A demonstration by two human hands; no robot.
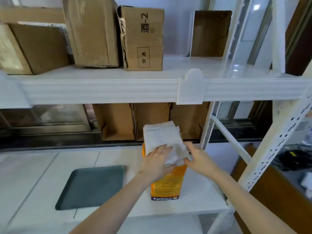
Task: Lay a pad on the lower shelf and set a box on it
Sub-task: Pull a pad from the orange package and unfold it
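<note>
A folded white pad [161, 134] sticks out of the top of an orange bag [167, 184] that stands upright on the lower shelf [42, 168]. My left hand [157, 162] lies flat on the pad's near end with fingers spread. My right hand [196, 157] pinches the pad's right corner. Cardboard boxes [143, 39] stand on the upper shelf [101, 88], above and behind both hands.
A dark green tray [91, 187] lies on the lower shelf left of the bag. Open cardboard bins [116, 122] stand behind it at the back. A white perforated upright [273, 146] and a diagonal brace frame the right side. Clutter lies on a brown surface at far right.
</note>
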